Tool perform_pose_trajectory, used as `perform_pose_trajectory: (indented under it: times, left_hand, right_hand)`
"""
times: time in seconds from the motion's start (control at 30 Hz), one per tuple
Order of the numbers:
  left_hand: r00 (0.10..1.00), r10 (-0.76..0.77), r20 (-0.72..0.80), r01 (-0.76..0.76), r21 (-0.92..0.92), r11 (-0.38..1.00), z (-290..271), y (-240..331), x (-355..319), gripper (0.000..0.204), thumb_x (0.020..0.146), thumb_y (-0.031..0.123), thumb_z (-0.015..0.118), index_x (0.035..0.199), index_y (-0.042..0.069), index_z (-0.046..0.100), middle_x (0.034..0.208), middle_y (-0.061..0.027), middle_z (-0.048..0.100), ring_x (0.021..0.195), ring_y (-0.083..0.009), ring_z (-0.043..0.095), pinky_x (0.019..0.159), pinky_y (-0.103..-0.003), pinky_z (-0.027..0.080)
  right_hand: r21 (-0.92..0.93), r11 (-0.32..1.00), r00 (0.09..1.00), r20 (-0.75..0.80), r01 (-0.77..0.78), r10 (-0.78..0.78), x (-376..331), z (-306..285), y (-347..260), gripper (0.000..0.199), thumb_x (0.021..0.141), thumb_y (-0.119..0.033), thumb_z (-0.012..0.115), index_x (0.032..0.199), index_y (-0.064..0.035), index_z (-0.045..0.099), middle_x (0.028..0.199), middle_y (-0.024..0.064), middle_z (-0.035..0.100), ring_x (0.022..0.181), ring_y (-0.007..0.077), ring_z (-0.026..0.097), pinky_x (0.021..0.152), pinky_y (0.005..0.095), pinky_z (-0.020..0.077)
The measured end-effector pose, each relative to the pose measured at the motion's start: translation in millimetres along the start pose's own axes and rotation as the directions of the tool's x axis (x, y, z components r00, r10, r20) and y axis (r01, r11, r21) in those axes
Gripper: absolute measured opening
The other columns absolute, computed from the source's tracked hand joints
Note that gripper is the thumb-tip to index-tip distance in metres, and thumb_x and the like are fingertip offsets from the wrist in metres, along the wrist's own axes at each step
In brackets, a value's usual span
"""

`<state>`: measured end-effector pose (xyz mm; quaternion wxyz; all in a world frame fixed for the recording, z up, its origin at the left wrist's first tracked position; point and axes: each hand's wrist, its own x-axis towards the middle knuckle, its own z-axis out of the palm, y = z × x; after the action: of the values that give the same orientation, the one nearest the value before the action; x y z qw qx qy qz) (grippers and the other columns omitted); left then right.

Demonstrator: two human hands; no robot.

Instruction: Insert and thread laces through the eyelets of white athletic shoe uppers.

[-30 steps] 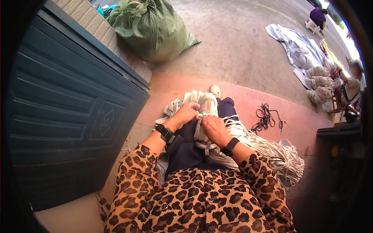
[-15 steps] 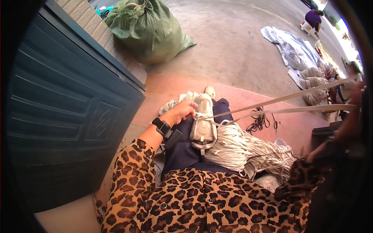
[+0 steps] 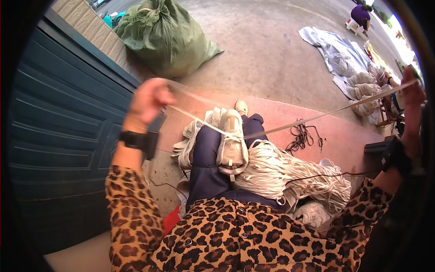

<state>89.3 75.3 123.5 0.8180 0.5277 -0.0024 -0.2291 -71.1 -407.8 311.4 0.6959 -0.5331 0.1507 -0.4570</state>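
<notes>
A beige sneaker (image 3: pixel 232 148) rests upright on my lap between my thighs, its heel toward me. From its eyelets a pale flat shoelace (image 3: pixel 290 128) stretches taut out to both sides. My left hand (image 3: pixel 152 100), slightly blurred, is raised over the dark door side with its fingers closed on one end. Far to the right, my right hand (image 3: pixel 412 90) is lifted and holds the other end; shadow and the picture's rim hide part of its fingers. A thick bundle of cream laces (image 3: pixel 290 177) lies across my right thigh.
Several more pale shoes (image 3: pixel 186 147) lie beside my left leg. A dark tangled cord (image 3: pixel 300 136) is on the pink floor. A full green sack (image 3: pixel 167 41) stands ahead beside the blue door (image 3: pixel 68 136). Shoes on a pale cloth (image 3: pixel 319 43) and seated people are at the right.
My left hand has gone from the shoe up and left, drawing a lace out with it. My right hand stays far right, a little higher. The lace now spreads to both sides.
</notes>
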Motion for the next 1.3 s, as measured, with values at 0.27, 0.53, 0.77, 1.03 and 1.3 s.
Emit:
perform_pose_trajectory:
  times: [0.27, 0.53, 0.77, 1.03, 1.3]
  left_hand:
    - [0.698, 0.083, -0.711, -0.149, -0.031, 0.988, -214.0, 95.4, -84.0, 0.02, 0.09, 0.014, 0.043, 0.071, 0.011, 0.041, 0.058, 0.0019, 0.037, 0.046, -0.0106, 0.033, 0.046, -0.027, 0.03]
    - [0.905, -0.415, -0.098, 0.426, 0.218, 0.878, -43.0, -97.6, -26.6, 0.011, 0.084, 0.015, 0.056, 0.092, 0.007, 0.057, 0.065, 0.0022, 0.05, 0.053, -0.0074, 0.047, 0.049, -0.023, 0.041]
    - [0.941, -0.337, -0.041, 0.276, 0.671, 0.688, 30.1, -174.6, -41.2, 0.017, 0.089, 0.013, 0.047, 0.098, 0.001, 0.055, 0.069, 0.0005, 0.053, 0.055, -0.0061, 0.048, 0.052, -0.018, 0.041]
    - [0.998, -0.046, -0.043, 0.06, 0.872, 0.485, 25.9, -182.7, -48.0, 0.016, 0.087, 0.014, 0.049, 0.088, 0.0, 0.057, 0.07, -0.006, 0.057, 0.057, -0.0127, 0.053, 0.055, -0.028, 0.044]
    - [0.889, 0.329, 0.318, -0.352, 0.935, 0.049, 24.0, -197.2, -47.4, 0.006, 0.078, 0.007, 0.055, 0.077, 0.002, 0.057, 0.079, -0.0113, 0.059, 0.084, -0.0301, 0.049, 0.077, -0.038, 0.041]
  right_hand:
    - [-0.379, 0.832, 0.813, 0.268, -0.405, 0.517, 4.1, -124.4, 169.6, 0.017, 0.091, -0.022, 0.048, 0.076, -0.0141, 0.048, 0.066, -0.0045, 0.044, 0.058, 0.0065, 0.04, 0.054, 0.0191, 0.0337]
    - [-0.737, 0.663, 0.307, 0.667, 0.132, 0.679, -222.5, -38.2, 284.1, 0.016, 0.083, -0.014, 0.053, 0.087, -0.002, 0.061, 0.073, 0.0118, 0.061, 0.068, 0.0252, 0.058, 0.064, 0.0345, 0.0456]
    - [-0.744, 0.523, 0.581, 0.66, 0.416, 0.477, -257.3, -26.2, 312.7, 0.014, 0.082, -0.016, 0.05, 0.079, -0.0059, 0.06, 0.082, 0.0113, 0.057, 0.083, 0.0302, 0.052, 0.069, 0.0453, 0.0398]
    - [-0.677, 0.493, 0.619, 0.723, 0.546, 0.307, -268.7, -21.4, 322.5, 0.009, 0.082, -0.014, 0.049, 0.081, -0.0081, 0.055, 0.075, 0.0092, 0.052, 0.077, 0.0281, 0.049, 0.068, 0.0427, 0.0347]
    - [-0.64, 0.509, 0.562, 0.762, 0.575, 0.323, -266.9, -17.2, 315.6, 0.009, 0.081, -0.017, 0.053, 0.083, -0.0088, 0.056, 0.078, 0.0073, 0.053, 0.08, 0.027, 0.049, 0.069, 0.042, 0.0347]
